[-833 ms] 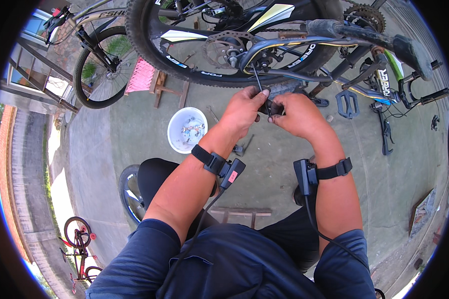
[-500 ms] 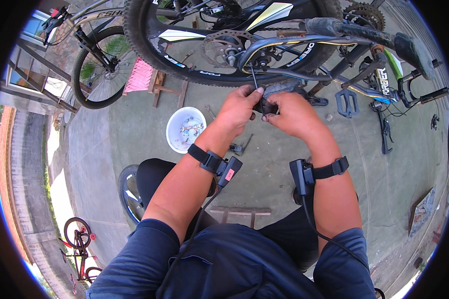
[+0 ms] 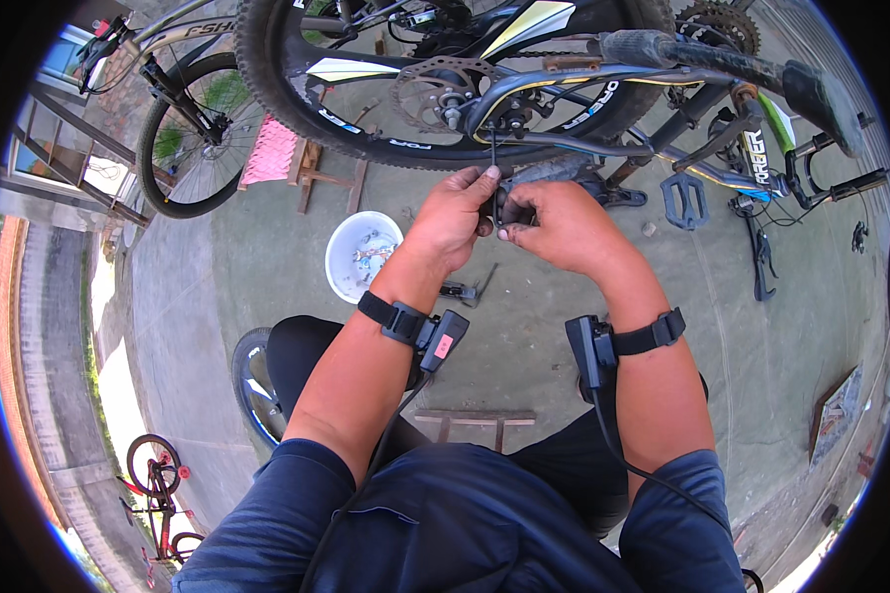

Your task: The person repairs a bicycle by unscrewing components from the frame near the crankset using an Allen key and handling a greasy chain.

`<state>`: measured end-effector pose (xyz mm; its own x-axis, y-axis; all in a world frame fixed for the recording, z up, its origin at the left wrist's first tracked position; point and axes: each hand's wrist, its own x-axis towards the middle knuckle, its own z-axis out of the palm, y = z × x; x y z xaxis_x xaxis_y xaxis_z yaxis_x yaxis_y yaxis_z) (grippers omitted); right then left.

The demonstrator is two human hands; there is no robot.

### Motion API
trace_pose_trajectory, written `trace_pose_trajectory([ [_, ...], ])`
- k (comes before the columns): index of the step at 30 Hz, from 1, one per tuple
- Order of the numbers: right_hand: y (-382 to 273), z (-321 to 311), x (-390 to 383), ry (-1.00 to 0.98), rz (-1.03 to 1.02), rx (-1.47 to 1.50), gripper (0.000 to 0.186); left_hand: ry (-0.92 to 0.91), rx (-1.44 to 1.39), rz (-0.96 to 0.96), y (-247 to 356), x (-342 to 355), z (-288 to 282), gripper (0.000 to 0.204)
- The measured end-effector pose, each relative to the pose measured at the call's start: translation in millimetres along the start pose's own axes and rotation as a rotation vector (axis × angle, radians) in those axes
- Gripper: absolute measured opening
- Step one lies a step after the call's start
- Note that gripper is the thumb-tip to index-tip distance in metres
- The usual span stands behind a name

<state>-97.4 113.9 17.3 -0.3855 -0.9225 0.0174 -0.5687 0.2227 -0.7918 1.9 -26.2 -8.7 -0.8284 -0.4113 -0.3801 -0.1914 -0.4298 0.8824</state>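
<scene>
Across the top stretches the bike [image 3: 583, 146], its large wheel [image 3: 311, 124] cut off by the upper edge. At upper left a second bike [image 3: 168, 87] runs out of sight behind that wheel. Beside the left knee, a loose wheel [image 3: 258, 390] is half hidden by the leg, and a stool [image 3: 270, 153] with a pink top stands near the second bike.

The left hand [image 3: 450, 217] pinches a thin dark rod [image 3: 494, 153] between thumb and fingers, just below the bike's frame. The right hand [image 3: 554, 222] has its fingers curled at the rod's lower end; I cannot tell whether they pinch it. The rod's top is lost against the frame's dark parts.

Since the first frame, the rod has swung from a slant to nearly upright, and both hands have shifted left.

Near the left forearm, which overlaps its edge, a white bucket [image 3: 332, 259] holds small parts [image 3: 369, 259], some metallic, too small to identify.
</scene>
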Motion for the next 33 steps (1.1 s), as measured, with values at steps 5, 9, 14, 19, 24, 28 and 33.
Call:
trace_pose_trajectory([
  [5, -1, -1, 0, 0.012, -0.035, -0.030, 0.019, -0.040, -0.049, -0.004, -2, 2, -3, 0.022],
  [9, -2, 0, 1, 0.034, -0.039, -0.054, 0.017, -0.066, -0.117, -0.004, -3, 2, -3, 0.021],
  [14, -5, 0, 2, 0.061, -0.083, -0.059, 0.016, -0.058, -0.168, -0.003, -5, 3, -2, 0.020],
  [19, -7, 0, 2, 0.074, -0.095, -0.069, 0.017, -0.028, -0.201, -0.002, -5, 3, 2, 0.019],
  [24, -2, -1, 2, 0.043, -0.083, -0.097, 0.018, -0.078, -0.209, -0.010, -8, 1, -2, 0.017],
  [28, 1, -15, 1, 0.028, -0.024, -0.016, 0.017, -0.076, -0.272, -0.011, -9, -5, -20, 0.021],
  [33, 9, -22, 1, -0.005, 0.045, 0.088, 0.015, 0.262, 0.321, 0.224, -11, -18, -14, 0.039],
])
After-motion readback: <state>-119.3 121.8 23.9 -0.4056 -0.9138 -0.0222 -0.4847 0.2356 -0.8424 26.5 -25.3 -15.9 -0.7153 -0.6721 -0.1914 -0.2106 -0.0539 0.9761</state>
